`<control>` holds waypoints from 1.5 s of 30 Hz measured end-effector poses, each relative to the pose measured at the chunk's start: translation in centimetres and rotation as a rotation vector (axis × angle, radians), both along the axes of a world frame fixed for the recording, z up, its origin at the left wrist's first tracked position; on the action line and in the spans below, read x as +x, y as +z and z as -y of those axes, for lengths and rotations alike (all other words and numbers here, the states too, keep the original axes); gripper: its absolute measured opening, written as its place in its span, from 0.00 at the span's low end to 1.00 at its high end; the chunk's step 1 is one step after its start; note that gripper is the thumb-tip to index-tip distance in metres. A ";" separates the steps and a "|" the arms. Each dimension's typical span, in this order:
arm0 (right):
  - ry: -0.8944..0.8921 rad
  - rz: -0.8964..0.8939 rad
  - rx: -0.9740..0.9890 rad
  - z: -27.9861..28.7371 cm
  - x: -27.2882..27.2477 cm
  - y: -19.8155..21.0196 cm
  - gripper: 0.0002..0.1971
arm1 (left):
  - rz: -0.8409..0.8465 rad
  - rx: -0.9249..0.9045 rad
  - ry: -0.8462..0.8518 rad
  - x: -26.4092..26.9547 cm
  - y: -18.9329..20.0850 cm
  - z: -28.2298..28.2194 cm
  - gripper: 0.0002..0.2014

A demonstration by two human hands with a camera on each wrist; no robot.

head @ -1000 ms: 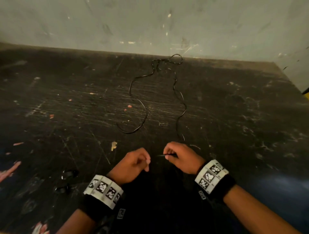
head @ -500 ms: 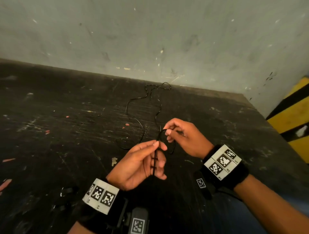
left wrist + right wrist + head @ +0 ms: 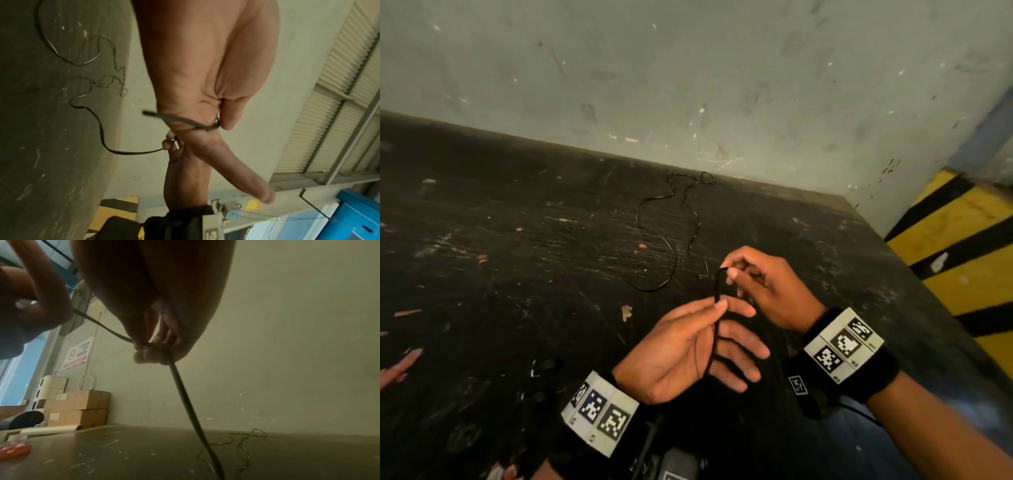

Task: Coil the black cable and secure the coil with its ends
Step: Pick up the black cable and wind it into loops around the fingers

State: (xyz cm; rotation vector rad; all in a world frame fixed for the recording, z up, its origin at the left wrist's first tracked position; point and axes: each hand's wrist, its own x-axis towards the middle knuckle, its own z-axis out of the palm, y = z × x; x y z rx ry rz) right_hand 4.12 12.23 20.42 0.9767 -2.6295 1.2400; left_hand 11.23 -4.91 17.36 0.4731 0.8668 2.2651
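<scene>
We are pinching the black cable [image 3: 717, 294] between thumb and forefinger of the left hand [image 3: 688, 349], its remaining fingers [image 3: 743, 353] spread flat, likely as a form for the first loop. Our right hand [image 3: 763, 287] is nipping the cable just above with curled fingertips, feeding slack. Most of its length is lying uncoiled on the dark scratched surface [image 3: 517, 274], trailing toward the wall [image 3: 688, 85].

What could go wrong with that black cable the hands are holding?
The left hand only pinches the cable near its free end, so the first loop might slip out. The rest lies in kinks on the table by the wall, so it may snag or knot as the right hand pulls it in.
</scene>
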 end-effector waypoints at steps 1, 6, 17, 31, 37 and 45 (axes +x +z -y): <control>-0.007 -0.004 -0.005 0.1 0.5 -0.2 0.05 | -0.008 0.004 0.005 0.4 -0.1 0.1 0.15; 0.016 -0.020 -0.006 0.6 3.2 -1.3 0.07 | -0.095 -0.009 0.133 1.7 0.1 0.8 0.17; -0.016 0.141 0.119 4.1 7.5 -5.1 0.08 | -0.081 -0.142 0.454 -1.4 0.0 3.7 0.22; 0.014 -0.107 0.665 5.2 7.6 -2.1 0.09 | -0.175 -0.336 0.504 -2.8 -0.2 3.7 0.23; 0.145 -0.165 0.757 5.0 8.7 2.8 0.05 | -0.272 -0.535 0.347 -2.9 -1.8 3.3 0.23; 0.141 -0.146 0.683 3.1 5.3 10.8 0.05 | -0.401 -0.593 0.160 -2.1 -2.0 4.3 0.22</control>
